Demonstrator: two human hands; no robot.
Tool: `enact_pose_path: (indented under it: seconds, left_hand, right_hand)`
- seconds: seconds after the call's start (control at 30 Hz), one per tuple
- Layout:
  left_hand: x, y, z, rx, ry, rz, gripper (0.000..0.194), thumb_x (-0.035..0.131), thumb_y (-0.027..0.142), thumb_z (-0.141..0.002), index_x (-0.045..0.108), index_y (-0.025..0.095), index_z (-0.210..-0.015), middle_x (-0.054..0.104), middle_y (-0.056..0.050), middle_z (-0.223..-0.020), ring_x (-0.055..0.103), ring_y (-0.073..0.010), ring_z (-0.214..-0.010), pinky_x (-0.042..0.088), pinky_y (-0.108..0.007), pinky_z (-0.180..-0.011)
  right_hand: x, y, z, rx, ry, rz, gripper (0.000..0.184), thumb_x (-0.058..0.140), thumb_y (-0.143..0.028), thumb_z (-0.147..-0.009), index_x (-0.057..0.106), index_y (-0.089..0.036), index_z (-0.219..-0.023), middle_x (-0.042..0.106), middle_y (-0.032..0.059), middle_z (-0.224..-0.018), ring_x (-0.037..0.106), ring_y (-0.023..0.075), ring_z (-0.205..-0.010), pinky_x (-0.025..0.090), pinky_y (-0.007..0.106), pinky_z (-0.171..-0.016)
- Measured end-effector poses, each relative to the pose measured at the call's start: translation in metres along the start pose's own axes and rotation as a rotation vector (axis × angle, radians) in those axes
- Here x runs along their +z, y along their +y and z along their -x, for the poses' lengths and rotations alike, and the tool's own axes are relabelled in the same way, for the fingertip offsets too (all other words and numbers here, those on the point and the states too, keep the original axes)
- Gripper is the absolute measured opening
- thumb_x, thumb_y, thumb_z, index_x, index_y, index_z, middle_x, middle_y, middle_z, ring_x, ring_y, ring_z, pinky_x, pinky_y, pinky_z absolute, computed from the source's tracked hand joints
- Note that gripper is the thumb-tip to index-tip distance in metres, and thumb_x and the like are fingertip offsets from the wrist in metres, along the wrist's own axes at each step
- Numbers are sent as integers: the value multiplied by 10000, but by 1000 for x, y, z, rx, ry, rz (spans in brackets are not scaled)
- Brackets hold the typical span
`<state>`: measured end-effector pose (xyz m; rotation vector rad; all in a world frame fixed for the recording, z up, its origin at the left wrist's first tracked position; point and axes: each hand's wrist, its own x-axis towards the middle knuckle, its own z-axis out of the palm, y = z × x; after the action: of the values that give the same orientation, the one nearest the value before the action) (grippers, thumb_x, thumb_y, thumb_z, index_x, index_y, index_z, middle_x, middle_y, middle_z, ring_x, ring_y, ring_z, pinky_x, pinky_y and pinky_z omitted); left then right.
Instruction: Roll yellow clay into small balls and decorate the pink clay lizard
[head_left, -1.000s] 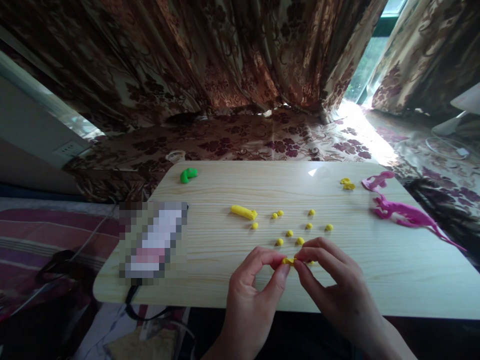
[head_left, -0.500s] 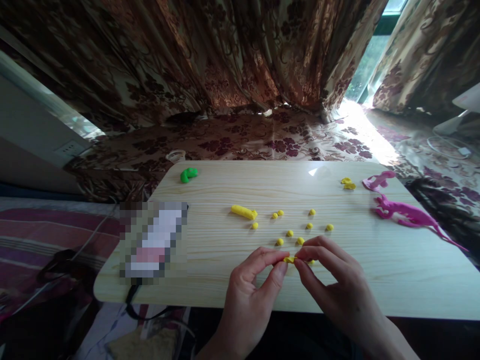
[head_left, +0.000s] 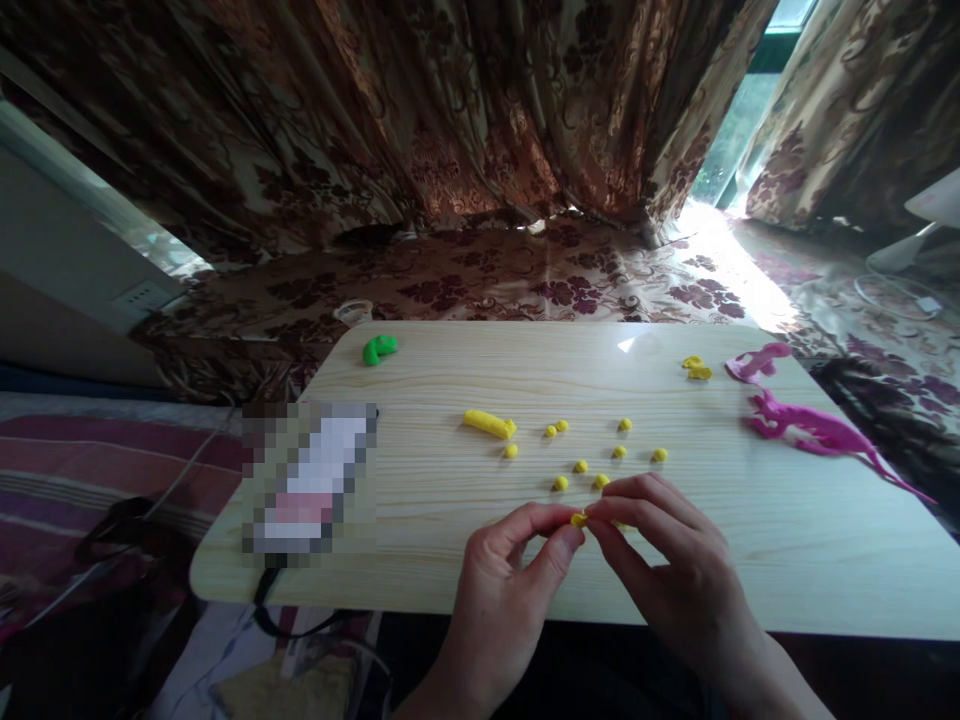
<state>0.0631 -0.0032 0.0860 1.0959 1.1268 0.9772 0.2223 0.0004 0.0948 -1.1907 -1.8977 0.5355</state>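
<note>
Between the fingertips of both hands is a small piece of yellow modelling clay (head_left: 578, 520). My left hand (head_left: 517, 565) pinches it from the left with thumb and forefinger. From the other side my right hand (head_left: 664, 550) pinches the same piece, its fingers partly covering it. Just beyond the hands lie several small yellow clay balls (head_left: 561, 483), scattered over the wooden table (head_left: 420, 520). A thicker yellow clay roll (head_left: 487, 424) rests left of most of them. Some yellow clay under my right hand is mostly hidden.
A green clay piece (head_left: 379, 349) lies at the far left corner. Toward the right are flat yellow scraps (head_left: 697, 367) and pink clay shapes (head_left: 814, 425). A blurred-out flat object (head_left: 315, 480) with a black strap occupies the left side. Patterned curtains (head_left: 480, 120) hang behind.
My hands have drawn slightly closer together. The yellow clay between them, a short stretched strip before, now looks more bunched up. The things on the table stay where they were.
</note>
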Motion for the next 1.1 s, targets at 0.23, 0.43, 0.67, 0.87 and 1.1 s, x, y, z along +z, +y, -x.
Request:
enact_pose_path:
  seconds: [0.23,0.43,0.67,0.87,1.1]
  left_hand:
    - [-1,-1,-2,10,-3,-12,227,584,259,-821,675,208,-1023,700,-29,-957,624,-190,-910,460,-276,-848]
    - [0,-1,0,37,-75,-20,249,568,244,-832,655,221,-1064,687,-22,-980,608,-188,-943,446,-293,-889]
    - [-1,2,-1,69,-80,-106,234,548,230,-839,673,217,-1037,689,-32,-984,613,-192,-905,451,-290,-855]
    - [0,4,0,116,-83,-177,212,545,211,-838,688,215,-995,682,-19,-905,611,-177,-845,460,-280,-810]
    - [0,-3,-1,33,-25,-56,235,551,251,-842,672,212,-1041,686,-28,-974,601,-183,-899,447,-272,-840]
  right_hand:
    - [-8,0,-5,-55,-96,31,239,588,-137,-796,618,-229,-1014,587,56,-922,549,193,-863,481,330,-711]
    - [-6,1,-7,-55,-109,24,163,544,-113,-817,626,-214,-916,584,48,-849,541,181,-817,479,328,-696]
    - [-9,-1,-8,-43,-162,31,176,538,-162,-830,625,-228,-967,601,53,-866,559,191,-818,489,330,-686]
    - [-13,-5,-13,-69,-282,49,134,517,-164,-847,638,-220,-844,600,49,-851,549,179,-806,488,314,-679]
    - [-7,4,-4,-35,-114,82,280,584,-202,-819,572,-226,-1098,577,69,-1013,541,203,-940,478,353,-798]
